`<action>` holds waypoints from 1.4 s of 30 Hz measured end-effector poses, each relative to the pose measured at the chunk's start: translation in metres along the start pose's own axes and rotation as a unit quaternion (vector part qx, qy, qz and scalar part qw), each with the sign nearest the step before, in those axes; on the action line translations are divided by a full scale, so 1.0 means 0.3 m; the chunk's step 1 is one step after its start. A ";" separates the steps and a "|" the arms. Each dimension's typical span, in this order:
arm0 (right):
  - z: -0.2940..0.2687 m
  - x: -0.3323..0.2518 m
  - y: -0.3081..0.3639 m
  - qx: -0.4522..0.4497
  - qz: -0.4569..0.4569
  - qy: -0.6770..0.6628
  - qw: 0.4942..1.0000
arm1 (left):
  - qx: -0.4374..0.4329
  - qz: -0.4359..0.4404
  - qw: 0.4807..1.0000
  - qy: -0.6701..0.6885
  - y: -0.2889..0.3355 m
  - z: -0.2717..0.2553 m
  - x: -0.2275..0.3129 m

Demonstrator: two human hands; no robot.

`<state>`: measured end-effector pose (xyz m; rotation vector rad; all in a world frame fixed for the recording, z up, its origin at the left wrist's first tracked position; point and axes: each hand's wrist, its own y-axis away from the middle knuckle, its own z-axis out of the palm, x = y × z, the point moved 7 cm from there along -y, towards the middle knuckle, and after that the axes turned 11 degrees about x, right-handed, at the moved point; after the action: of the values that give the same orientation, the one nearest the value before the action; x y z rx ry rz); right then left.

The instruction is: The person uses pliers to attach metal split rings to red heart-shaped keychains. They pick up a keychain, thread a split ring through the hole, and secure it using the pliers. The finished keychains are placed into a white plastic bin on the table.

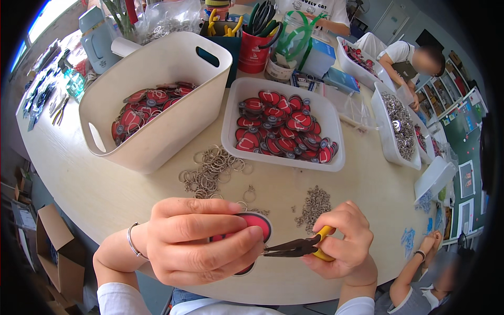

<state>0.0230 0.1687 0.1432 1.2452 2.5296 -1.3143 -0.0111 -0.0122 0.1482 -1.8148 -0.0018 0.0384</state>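
My left hand (202, 239) is closed round a red charm with a dark rim (258, 224), whose middle the fingers cover. In my right hand (344, 241) are needle-nose pliers (294, 248) with yellow handles and dark jaws. The jaw tips meet the charm's edge beside my left fingertips; any small ring there is too small to make out. Beyond my hands lie a pile of split key rings with short chains (210, 170) and a heap of small metal links (314, 206).
A translucent tub (336, 157) of red charms stands ahead, beside a tall white bin (157, 152) holding more. Behind them are a red cup of tools (254, 52) and a blue flask (96, 42). At right, a tray of metal parts (401, 126) stands near two other people.
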 end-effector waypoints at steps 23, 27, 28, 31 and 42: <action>0.078 0.090 0.042 -0.050 0.160 -0.028 0.985 | -0.054 -0.092 0.983 -0.149 -0.020 -0.047 -0.103; 0.180 0.254 0.109 -0.102 0.271 0.009 0.957 | 0.057 -0.212 0.894 -0.391 -0.085 -0.239 -0.286; 0.190 0.292 0.124 -0.119 0.284 0.038 0.951 | 0.000 -0.234 0.866 -0.442 -0.092 -0.268 -0.348; 0.167 0.347 0.144 -0.122 0.289 0.106 0.944 | -0.160 -0.340 0.748 -0.546 -0.037 -0.317 -0.482; 0.187 0.345 0.176 -0.242 0.233 0.187 0.923 | -0.125 -0.226 0.845 -0.468 -0.052 -0.135 -0.393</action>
<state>-0.0298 0.2126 0.0340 1.9229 2.3119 -0.3482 -0.1275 -0.0503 0.1762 -1.8380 -1.1721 0.6097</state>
